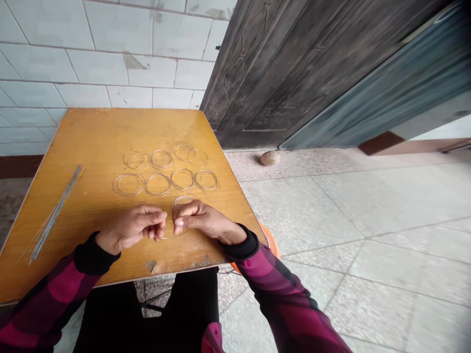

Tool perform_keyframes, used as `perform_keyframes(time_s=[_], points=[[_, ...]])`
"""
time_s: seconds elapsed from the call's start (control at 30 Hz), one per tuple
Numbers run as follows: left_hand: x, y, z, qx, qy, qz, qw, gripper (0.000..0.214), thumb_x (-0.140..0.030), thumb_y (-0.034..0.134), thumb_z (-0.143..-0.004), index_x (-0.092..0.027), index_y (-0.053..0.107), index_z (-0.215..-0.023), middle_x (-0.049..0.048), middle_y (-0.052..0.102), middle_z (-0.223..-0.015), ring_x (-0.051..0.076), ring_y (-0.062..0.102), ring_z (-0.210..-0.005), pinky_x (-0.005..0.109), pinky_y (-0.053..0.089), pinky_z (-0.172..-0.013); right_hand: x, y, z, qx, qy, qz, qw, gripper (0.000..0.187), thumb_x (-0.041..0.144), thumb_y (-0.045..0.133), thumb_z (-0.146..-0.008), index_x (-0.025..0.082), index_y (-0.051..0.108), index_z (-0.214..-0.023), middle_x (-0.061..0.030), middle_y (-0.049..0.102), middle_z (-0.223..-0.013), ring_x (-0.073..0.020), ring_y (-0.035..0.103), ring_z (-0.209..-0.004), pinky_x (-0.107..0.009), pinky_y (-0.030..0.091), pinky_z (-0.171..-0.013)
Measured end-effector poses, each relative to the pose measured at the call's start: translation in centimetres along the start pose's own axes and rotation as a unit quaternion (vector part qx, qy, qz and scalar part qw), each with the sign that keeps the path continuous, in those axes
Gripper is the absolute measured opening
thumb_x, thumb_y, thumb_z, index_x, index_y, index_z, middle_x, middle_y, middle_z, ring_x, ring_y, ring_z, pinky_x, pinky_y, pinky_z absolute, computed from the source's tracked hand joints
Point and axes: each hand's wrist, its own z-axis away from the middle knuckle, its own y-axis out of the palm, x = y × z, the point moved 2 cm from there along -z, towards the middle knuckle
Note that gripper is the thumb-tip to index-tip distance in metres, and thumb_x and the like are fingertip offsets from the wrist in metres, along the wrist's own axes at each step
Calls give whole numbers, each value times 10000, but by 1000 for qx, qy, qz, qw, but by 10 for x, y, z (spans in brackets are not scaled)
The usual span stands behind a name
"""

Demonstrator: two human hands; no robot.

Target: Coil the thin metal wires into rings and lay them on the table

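My left hand (142, 226) is closed, thumb against curled fingers, with a thin end of wire showing just below the fingertips. A short gap to its right, my right hand (202, 218) pinches a thin metal wire between thumb and fingers. Behind the right hand shows part of a wire ring (183, 198); the hand hides most of it, and I cannot tell whether it is the held wire. Several wire rings, among them this coil (158, 185), lie in two rows beyond my hands. A bundle of straight wires (55, 215) lies at the left.
The wooden table (95, 132) has a chipped front edge and meets a white tiled wall (114, 29). To the right stand a dark wooden door (279, 63) and a roundish stone-like object (270, 158) on the floor. An orange stool (271, 239) shows beside the table.
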Motion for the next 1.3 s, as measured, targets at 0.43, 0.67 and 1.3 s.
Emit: perform_keyframes(time_s=[0.43,0.67,1.3], points=[[3,0,-1,-80,47,140,986,188,-281,752,-780,-96,739,-808,-34,429,-569,63,340,-531,221,375,-577,0,-6,1,-53,-6,50,997,389,526,673,-872,157,746,-775,34,591,-569,-78,509,-565,-232,411,-599],[6,0,-3,-85,49,121,988,169,-208,732,-783,-55,753,-853,-16,438,-595,62,347,-540,223,335,-540,5,-5,4,-87,-94,201,971,423,513,591,-933,163,660,-706,19,550,-605,-96,502,-583,-246,399,-587],[14,3,-3,56,-113,39,991,127,-181,688,-702,-83,755,-656,50,578,-578,51,294,-481,266,308,-513,0,-4,6,88,-74,291,950,422,504,565,-950,145,736,-809,-13,653,-669,-93,554,-594,-219,405,-589]])
